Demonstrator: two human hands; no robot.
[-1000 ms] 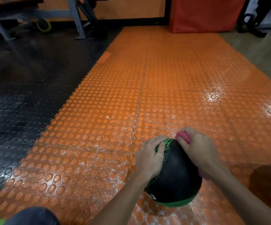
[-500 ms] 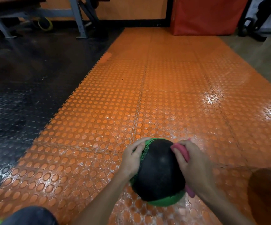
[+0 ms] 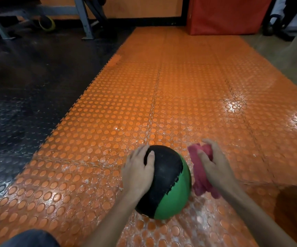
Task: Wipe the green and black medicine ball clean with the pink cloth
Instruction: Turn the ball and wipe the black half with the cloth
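Steadying the ball (image 3: 163, 182) for a stroke across its right flank.
The ball rests on the studded, glossy orange floor (image 3: 179, 95), close in front of the person. It is a sphere with a matt, grained black panel facing up and left and a smoother green panel facing right, the two meeting along a toothed seam. The left hand (image 3: 138, 172) lies over the black panel, fingers spread and nearly straight, pressing rather than clasping. The right hand (image 3: 215, 167) clutches the bunched cloth (image 3: 197, 177), a limp pink fabric whose tail trails toward the floor. The cloth sits just right of the green panel, but whether it touches the ball cannot be told. The right hand is therefore the nearer to the green side, so the coming stroke likely runs leftward onto it.
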